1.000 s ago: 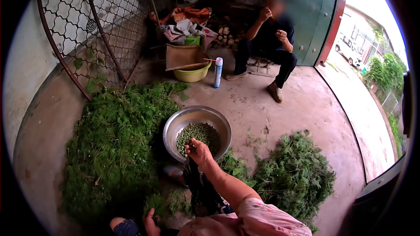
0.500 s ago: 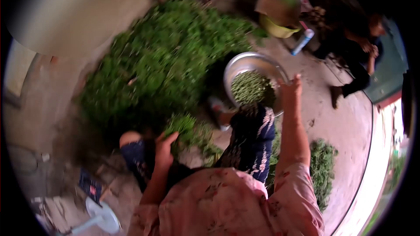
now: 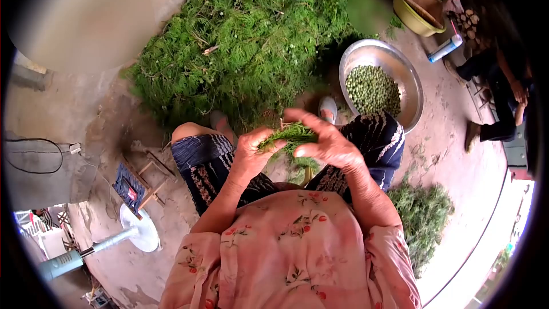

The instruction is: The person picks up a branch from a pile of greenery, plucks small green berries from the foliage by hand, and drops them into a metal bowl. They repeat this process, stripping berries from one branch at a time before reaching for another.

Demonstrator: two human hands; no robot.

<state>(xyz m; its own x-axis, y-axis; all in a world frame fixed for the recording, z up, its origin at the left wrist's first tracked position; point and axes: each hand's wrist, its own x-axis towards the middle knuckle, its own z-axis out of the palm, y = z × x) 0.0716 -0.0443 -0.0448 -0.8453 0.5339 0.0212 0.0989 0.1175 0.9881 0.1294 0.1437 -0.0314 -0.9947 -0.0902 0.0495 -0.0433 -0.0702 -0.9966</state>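
My left hand [image 3: 255,151] is closed around a small feathery green sprig [image 3: 296,133] above my lap. Just to its right, my right hand [image 3: 333,147] is at the sprig's other end, thumb and fingers apart; whether it touches the leaves is hard to tell. A wide metal basin [image 3: 413,94] stands beyond my right knee, with many small round green seed cones or berries [image 3: 373,90] in it. In front of my feet lies a large heap of cut green branches [image 3: 240,46].
A smaller green pile [image 3: 424,220] lies at my right. On the left are a small wooden stool [image 3: 153,174] and a fan [image 3: 140,229]. A yellow basin [image 3: 413,18] and a blue-white canister [image 3: 445,48] stand at the far right, near a seated person [image 3: 503,80].
My right hand has come from the metal basin back to above my lap. My left hand has risen to meet it, with a sprig now in it. The view has shifted.
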